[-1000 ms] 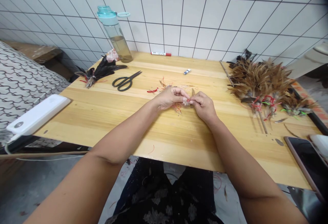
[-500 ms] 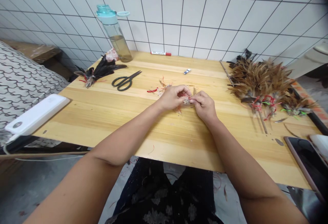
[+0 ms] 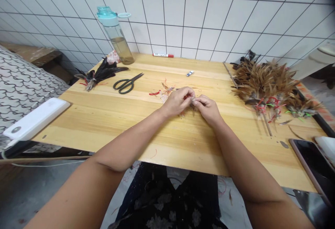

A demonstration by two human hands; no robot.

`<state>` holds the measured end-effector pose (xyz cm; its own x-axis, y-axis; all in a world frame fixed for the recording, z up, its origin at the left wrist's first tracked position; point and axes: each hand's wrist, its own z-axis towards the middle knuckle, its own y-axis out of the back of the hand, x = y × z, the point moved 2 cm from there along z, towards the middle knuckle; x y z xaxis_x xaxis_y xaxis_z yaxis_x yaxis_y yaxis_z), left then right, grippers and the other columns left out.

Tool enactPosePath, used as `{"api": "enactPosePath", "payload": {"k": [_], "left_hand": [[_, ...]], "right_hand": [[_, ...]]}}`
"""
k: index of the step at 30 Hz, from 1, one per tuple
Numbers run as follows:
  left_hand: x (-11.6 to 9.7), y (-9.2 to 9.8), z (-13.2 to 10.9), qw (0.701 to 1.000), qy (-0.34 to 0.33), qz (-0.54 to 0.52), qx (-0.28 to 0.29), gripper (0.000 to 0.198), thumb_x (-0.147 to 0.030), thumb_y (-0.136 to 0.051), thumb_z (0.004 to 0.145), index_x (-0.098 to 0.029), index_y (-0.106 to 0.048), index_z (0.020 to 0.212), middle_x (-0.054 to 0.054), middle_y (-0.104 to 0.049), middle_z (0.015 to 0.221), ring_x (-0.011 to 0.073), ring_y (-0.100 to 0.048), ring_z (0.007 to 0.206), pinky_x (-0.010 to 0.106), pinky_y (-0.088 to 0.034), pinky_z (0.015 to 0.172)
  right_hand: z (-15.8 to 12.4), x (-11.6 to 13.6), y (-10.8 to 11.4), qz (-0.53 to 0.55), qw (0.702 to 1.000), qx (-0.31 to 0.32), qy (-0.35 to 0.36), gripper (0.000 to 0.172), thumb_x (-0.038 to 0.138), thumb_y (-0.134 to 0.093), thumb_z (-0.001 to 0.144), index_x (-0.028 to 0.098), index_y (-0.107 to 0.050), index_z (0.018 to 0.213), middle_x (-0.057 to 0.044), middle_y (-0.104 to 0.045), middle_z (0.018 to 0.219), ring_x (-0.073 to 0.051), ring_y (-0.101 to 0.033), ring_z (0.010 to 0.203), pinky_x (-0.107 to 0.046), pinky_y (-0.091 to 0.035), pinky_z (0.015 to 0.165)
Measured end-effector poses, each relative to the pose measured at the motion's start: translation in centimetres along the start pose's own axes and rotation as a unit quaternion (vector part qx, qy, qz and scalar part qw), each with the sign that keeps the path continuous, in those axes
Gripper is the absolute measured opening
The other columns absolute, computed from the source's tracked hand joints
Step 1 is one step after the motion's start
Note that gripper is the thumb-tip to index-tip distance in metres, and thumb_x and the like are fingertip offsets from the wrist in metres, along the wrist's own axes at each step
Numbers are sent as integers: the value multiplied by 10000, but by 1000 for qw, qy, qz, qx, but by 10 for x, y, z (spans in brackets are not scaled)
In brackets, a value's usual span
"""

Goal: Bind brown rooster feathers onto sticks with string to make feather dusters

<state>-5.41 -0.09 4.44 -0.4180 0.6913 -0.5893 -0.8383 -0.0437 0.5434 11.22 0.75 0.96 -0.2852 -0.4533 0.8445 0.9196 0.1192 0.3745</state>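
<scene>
My left hand (image 3: 179,101) and my right hand (image 3: 208,107) meet over the middle of the wooden table. Between their fingertips is a small feather bundle (image 3: 193,104), greyish brown and mostly hidden by the fingers. Both hands pinch it with thumb and forefinger. A bit of red shows at the left fingers, too small to make out. Just beyond my left hand lies a scatter of trimmed scraps and red string (image 3: 166,91).
Black-handled scissors (image 3: 127,83) and a dark feather bundle (image 3: 101,72) lie at left, near a water bottle (image 3: 117,42). Brown feather bundles (image 3: 264,82) are heaped at right. A phone (image 3: 312,162) rests at the right front edge, a white device (image 3: 36,117) at the left edge.
The bundle has turned in my fingers: pale ends and red string showed before, now a greyish-brown tuft hangs down. My hands stay close together in nearly the same place.
</scene>
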Motion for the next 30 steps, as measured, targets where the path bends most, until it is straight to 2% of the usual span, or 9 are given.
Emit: {"api": "enactPosePath", "payload": {"k": [5, 8, 11, 17, 20, 25, 30], "left_hand": [[-3, 4, 0, 997, 17, -68, -20, 77, -161, -486, 878, -169, -562, 886, 23, -609, 819, 114, -540, 739, 229, -426, 713], [-1, 4, 1, 996, 28, -85, 8, 89, -173, -492, 879, -167, -579, 895, 16, -622, 821, 110, -551, 741, 219, -426, 707], [1, 3, 1, 998, 13, -59, 36, 112, -149, -498, 860, -166, -609, 869, 16, -645, 819, 108, -563, 735, 216, -423, 707], [5, 0, 0, 998, -42, -5, 47, 174, -145, -489, 868, -182, -658, 881, 51, -698, 875, 145, -628, 847, 247, -447, 787], [7, -1, -1, 997, -58, 21, 50, 182, -161, -487, 880, -184, -667, 882, 56, -702, 861, 153, -628, 843, 255, -450, 787], [6, -2, -2, 997, -44, 28, 60, 147, -194, -512, 888, -190, -656, 860, 39, -682, 809, 144, -610, 788, 241, -438, 749], [7, 0, -4, 997, -11, 24, 72, 112, -144, -537, 842, -184, -624, 899, 9, -652, 786, 117, -578, 717, 211, -411, 704]], "right_hand": [[0, -3, 0, 116, 990, -6, -76, 300, 482, -657, 799, 204, -714, 898, -31, -699, 842, -165, -636, 791, -316, -518, 753], [3, -1, 6, 117, 990, -53, -64, 269, 456, -672, 785, 207, -707, 882, -38, -711, 866, -166, -644, 799, -320, -521, 770], [5, 1, 12, 62, 994, -75, -40, 236, 423, -669, 787, 207, -713, 871, -40, -702, 852, -163, -633, 764, -317, -518, 744], [4, 9, 11, -37, 999, -30, 24, 158, 335, -660, 787, 214, -734, 854, -23, -656, 770, -164, -594, 719, -303, -484, 694], [4, 13, 11, -96, 994, -12, 58, 140, 294, -634, 813, 224, -743, 866, -20, -629, 732, -169, -572, 702, -306, -467, 695], [3, 20, 14, -186, 979, 32, 82, 167, 257, -567, 866, 224, -730, 863, -45, -631, 789, -191, -581, 769, -306, -447, 713], [-1, 25, 14, -298, 948, 64, 92, 233, 216, -493, 897, 218, -711, 816, -48, -590, 790, -181, -543, 748, -290, -382, 654]]}}
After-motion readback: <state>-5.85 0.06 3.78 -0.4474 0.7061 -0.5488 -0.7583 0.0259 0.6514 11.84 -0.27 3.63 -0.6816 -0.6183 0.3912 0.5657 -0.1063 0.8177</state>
